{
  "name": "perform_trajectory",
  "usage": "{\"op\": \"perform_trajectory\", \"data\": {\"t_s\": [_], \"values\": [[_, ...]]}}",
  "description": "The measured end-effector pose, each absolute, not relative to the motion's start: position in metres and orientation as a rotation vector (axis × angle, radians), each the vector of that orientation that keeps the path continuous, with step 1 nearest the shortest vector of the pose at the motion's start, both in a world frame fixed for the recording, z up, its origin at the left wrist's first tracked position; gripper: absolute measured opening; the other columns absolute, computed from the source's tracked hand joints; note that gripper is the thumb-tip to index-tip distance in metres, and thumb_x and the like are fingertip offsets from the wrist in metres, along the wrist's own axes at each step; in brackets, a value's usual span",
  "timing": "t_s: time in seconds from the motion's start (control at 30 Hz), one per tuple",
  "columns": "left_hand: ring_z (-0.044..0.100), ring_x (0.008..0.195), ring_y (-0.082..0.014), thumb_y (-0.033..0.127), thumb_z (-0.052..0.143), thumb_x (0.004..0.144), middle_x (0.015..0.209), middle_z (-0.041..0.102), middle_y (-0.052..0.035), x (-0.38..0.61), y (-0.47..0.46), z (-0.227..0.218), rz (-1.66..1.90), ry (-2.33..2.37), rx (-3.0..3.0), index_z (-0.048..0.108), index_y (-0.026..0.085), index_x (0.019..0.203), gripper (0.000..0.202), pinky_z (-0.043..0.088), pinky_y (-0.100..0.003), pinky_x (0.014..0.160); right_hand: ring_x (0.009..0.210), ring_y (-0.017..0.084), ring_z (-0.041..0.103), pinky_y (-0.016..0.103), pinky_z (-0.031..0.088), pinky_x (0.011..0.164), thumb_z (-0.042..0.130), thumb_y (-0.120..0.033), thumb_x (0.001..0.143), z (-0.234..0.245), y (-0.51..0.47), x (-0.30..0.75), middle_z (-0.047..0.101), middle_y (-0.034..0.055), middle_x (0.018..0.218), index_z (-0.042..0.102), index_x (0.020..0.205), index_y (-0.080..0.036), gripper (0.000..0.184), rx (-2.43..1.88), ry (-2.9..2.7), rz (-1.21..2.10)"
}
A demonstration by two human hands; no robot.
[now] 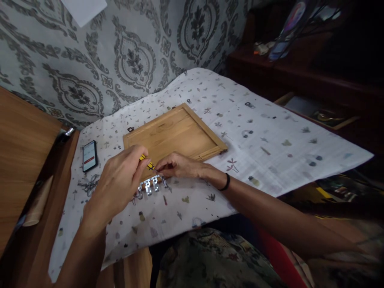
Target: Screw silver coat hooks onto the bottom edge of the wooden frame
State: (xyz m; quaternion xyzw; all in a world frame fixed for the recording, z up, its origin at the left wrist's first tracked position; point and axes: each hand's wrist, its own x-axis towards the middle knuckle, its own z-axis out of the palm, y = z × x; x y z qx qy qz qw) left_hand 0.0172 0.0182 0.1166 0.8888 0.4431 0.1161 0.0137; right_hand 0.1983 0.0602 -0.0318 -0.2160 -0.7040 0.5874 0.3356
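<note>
One tablecloth [270, 136]: white fabric with small plant prints, lightly creased.
Framed wooden board [183, 132]: rectangular, smooth and grained, with a raised border, lying on the cloth.
Left hand [118, 180]: curled around a yellow-and-black screwdriver [145, 161].
Right hand [178, 165]: fingertips bunched near the screwdriver's tip; cannot tell what they pinch.
Smartphone [89, 156]: flat, dark-edged slab with a lit screen, left of the board.
Hook rail [148, 184]: shiny metal strip with curved hooks, at the board's near edge.
</note>
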Motion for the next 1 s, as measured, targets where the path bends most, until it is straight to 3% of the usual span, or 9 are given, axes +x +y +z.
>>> {"op": "perform_trajectory", "data": {"t_s": [0.2, 0.43, 0.67, 0.87, 1.0], "values": [[0.055, 0.059, -0.0160, 0.039, 0.052, 0.102, 0.068, 0.060, 0.0037, 0.0155, 0.0172, 0.1139, 0.379, 1.560, 2.696, 0.055, 0.023, 0.093, 0.019, 0.036, -0.029, 0.059, 0.068, 0.011, 0.058, 0.023, 0.045, 0.063, 0.066, -0.023, 0.093, -0.0291, 0.0591, 0.1987, 0.071, 0.0006, 0.078, 0.077, 0.091, -0.012, 0.016, -0.567, -1.855, 1.498], [0.054, 0.060, -0.0143, 0.031, 0.049, 0.103, 0.072, 0.060, 0.0035, 0.0157, 0.0176, 0.1187, 0.372, 1.410, 2.691, 0.056, 0.022, 0.095, 0.013, 0.036, -0.028, 0.060, 0.070, 0.011, 0.059, 0.024, 0.045, 0.064, 0.065, -0.025, 0.094, -0.0255, 0.0577, 0.2002, 0.071, 0.0012, 0.079, 0.077, 0.092, -0.012, 0.018, -0.576, -1.873, 1.497], [0.053, 0.058, -0.0141, 0.034, 0.055, 0.101, 0.066, 0.057, 0.0056, 0.0145, 0.0165, 0.1167, 0.405, 1.473, 2.660, 0.056, 0.022, 0.094, 0.013, 0.034, -0.027, 0.059, 0.069, 0.011, 0.058, 0.023, 0.045, 0.065, 0.066, -0.021, 0.093, -0.0274, 0.0593, 0.1995, 0.071, 0.0007, 0.079, 0.078, 0.091, -0.012, 0.015, -0.590, -1.877, 1.470], [0.055, 0.061, -0.0147, 0.032, 0.049, 0.102, 0.072, 0.060, 0.0036, 0.0149, 0.0174, 0.1176, 0.388, 1.389, 2.690, 0.057, 0.022, 0.096, 0.014, 0.036, -0.027, 0.060, 0.067, 0.011, 0.059, 0.023, 0.044, 0.061, 0.066, -0.028, 0.094, -0.0311, 0.0595, 0.1985, 0.071, 0.0010, 0.077, 0.077, 0.090, -0.012, 0.019, -0.562, -1.844, 1.513], [0.052, 0.055, -0.0135, 0.035, 0.053, 0.101, 0.064, 0.057, 0.0058, 0.0132, 0.0178, 0.1180, 0.398, 1.438, 2.642, 0.058, 0.023, 0.095, 0.014, 0.034, -0.026, 0.057, 0.066, 0.011, 0.059, 0.023, 0.044, 0.061, 0.066, -0.029, 0.094, -0.0317, 0.0589, 0.1983, 0.071, 0.0013, 0.076, 0.076, 0.089, -0.013, 0.020, -0.569, -1.842, 1.501]]}}
